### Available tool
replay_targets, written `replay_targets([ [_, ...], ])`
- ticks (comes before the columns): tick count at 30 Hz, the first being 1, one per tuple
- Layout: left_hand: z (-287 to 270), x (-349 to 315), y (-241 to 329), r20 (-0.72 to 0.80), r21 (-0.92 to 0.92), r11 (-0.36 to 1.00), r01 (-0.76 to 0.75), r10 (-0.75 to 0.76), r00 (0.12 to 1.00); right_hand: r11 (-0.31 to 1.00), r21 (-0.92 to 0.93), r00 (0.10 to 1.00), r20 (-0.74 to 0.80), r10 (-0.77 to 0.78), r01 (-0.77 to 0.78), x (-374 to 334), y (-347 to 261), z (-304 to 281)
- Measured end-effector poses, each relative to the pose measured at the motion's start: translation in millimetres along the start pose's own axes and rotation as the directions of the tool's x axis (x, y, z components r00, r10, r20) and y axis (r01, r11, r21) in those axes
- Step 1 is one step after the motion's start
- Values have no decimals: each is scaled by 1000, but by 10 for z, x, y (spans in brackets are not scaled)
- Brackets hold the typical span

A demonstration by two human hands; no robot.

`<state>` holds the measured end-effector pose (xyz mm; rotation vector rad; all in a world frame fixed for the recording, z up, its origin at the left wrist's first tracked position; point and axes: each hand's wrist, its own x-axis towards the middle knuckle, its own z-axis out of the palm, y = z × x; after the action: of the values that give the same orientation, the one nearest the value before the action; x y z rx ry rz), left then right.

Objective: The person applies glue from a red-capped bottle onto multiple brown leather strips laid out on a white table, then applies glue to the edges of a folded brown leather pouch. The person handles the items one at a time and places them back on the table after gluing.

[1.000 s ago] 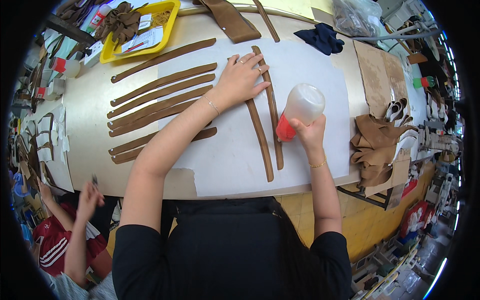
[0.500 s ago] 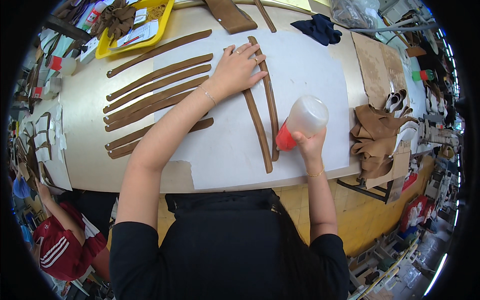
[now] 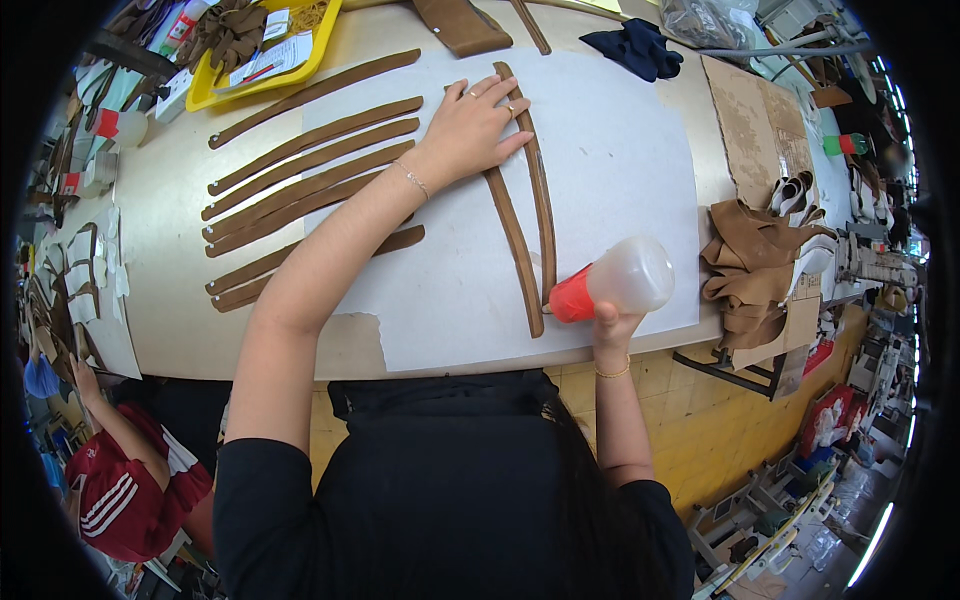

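Bottle (image 3: 630, 275), translucent with a red end, is gripped in the right hand (image 3: 615, 325); it leans closer to level than a second ago, and its tip has travelled down to the near end of the first brown strip (image 3: 537, 180), just left of that hand. Whether tip and strip touch, I cannot tell. The near edge of the desk (image 3: 165, 230) runs close below the right hand, so room is tight on this side, while the white sheet (image 3: 620, 150) lies mostly bare beyond the bottle and to the right of the strips. A pile of brown pieces (image 3: 745, 265) bounds the space at the right. The second brown strip (image 3: 515, 250) lies to the left of the first, the gap between them narrowing toward the person. Farther up, the left hand (image 3: 472, 130) stays palm down with fingers spread, across the upper parts of both strips. More brown strips (image 3: 330, 165) lie in a row to its left, some partly behind the forearm. Farthest off are a dark cloth (image 3: 635, 50) and a yellow tray (image 3: 324, 45).
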<state>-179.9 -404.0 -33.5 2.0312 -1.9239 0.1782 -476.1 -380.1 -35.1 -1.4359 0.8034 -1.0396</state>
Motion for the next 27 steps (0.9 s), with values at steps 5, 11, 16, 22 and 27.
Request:
replay_targets([
  [5, -1, 13, 21, 16, 6, 1000, -2, 2, 1000, 975, 212, 984, -150, 99, -66, 17, -7, 21],
  [11, 19, 5, -7, 21, 34, 999, -7, 7, 1000, 542, 794, 952, 148, 266, -275, 492, -471, -334],
  [16, 40, -26, -83, -61, -6, 999, -36, 35, 998, 477, 861, 978, 99, 183, -176, 861, -757, -434],
  [22, -71, -24, -184, -31, -73, 997, -11, 9, 999, 800, 570, 967, -38, 253, -187, 1235, -707, -78],
  [27, -109, -21, -222, -11, -111, 994, -18, 17, 1000, 940, 339, 992, 124, -15, -28, 1861, -420, 491],
])
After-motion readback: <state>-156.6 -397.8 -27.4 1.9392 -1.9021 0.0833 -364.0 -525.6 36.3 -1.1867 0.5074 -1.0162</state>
